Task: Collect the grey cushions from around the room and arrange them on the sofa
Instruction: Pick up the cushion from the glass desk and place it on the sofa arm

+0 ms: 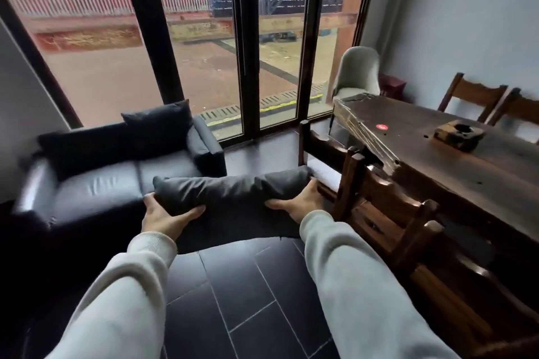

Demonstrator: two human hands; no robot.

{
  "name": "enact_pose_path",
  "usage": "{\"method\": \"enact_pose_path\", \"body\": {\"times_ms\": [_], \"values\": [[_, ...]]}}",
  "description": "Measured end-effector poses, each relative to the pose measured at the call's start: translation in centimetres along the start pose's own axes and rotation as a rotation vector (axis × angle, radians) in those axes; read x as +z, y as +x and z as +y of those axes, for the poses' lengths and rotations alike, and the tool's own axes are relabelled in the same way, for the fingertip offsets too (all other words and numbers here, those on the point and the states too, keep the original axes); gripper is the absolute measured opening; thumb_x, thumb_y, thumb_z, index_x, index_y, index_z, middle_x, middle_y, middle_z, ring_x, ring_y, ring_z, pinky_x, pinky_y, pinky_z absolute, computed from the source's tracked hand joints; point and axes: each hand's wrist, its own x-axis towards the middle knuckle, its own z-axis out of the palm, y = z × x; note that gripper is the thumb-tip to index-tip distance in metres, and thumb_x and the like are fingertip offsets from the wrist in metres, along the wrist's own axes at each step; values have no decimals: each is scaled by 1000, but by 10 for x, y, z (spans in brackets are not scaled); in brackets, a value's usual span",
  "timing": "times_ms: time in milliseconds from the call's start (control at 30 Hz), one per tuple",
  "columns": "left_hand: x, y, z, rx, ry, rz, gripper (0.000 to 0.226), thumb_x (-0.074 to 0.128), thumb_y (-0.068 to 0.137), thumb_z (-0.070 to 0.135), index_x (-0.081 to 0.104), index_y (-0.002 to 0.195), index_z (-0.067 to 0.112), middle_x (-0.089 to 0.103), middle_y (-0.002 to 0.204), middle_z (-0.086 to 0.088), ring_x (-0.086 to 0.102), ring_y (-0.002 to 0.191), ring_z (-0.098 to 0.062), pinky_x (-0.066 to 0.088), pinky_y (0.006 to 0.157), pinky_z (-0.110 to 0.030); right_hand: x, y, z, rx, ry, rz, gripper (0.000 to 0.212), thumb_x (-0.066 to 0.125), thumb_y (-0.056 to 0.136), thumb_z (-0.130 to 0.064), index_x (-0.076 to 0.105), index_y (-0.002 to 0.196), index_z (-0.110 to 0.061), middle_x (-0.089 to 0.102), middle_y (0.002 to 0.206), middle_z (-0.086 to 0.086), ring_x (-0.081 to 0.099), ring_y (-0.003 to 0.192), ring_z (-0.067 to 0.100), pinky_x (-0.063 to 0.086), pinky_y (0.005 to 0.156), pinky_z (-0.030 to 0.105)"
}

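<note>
Grey cushion sits in the middle of the frame, held up in the air with its long side running left to right. Left hand grips its left end and right hand grips its right end, so the cushion lies between both hands. Sofa is to the left of the cushion, nearer the left hand, so the move should go that way. One cushion on the sofa leans in its far corner. Wooden table stands at the right.

Grey cushion held flat above floor; second cushion upright on black sofa.
</note>
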Motion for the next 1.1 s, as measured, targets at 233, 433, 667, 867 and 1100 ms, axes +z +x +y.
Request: {"method": "enact_pose_path", "body": {"times_ms": [233,433,667,867,1100], "values": [[-56,112,-24,-97,6,204,107,96,57,52,32,135,16,58,135,-22,58,123,-41,44,104,-44,118,98,-97,-138,-20,-186,123,104,51,-47,32,146,-14,57,146,10,55,137,32,46,114,39],[-113,232,-60,-127,0,310,105,96,58,51,33,135,18,60,131,-23,58,121,-43,43,100,-43,248,157,-174,-211,-13,-252,128,104,50,-48,31,149,-14,54,149,8,54,139,29,44,114,33],[-195,386,-94,-196,-40,331,107,94,59,52,29,138,20,59,134,-22,57,123,-43,43,101,-45,402,217,-282,-254,-36,-243,125,106,46,-45,37,145,-12,57,133,0,57,135,25,40,100,16],[-259,492,-111,-204,-64,390,109,94,59,53,29,140,21,59,136,-19,56,126,-41,42,102,-42,507,260,-362,-326,-42,-265,121,105,49,-42,36,146,-17,51,119,-6,61,126,23,37,91,19],[-292,589,-147,-260,-183,489,107,95,58,50,32,139,22,58,129,-7,59,120,-31,39,91,-31,623,333,-424,-378,-58,-412,121,104,47,-47,37,144,-22,58,116,-6,56,106,16,45,91,26]]}}
